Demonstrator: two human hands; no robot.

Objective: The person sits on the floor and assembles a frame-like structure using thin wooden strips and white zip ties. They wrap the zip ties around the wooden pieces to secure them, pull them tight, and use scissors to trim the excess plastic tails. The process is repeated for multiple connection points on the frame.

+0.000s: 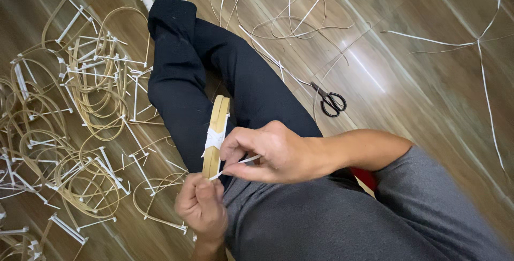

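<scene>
Closest to us, our left hand (201,206) is clamped around the lower end of a bent cane strip bundle (217,132) standing over our lap, while our right hand (266,152) pinches a thin white tie strip (239,165) between thumb and fingers. A white wrap (216,138) already circles the bundle, so we judge this binding nearly made, its loose tail unfinished. Many tied cane loops (80,106) lie left of our leg; scissors (330,101) and loose white strips (284,4) rest on the wooden floor (428,79).
</scene>
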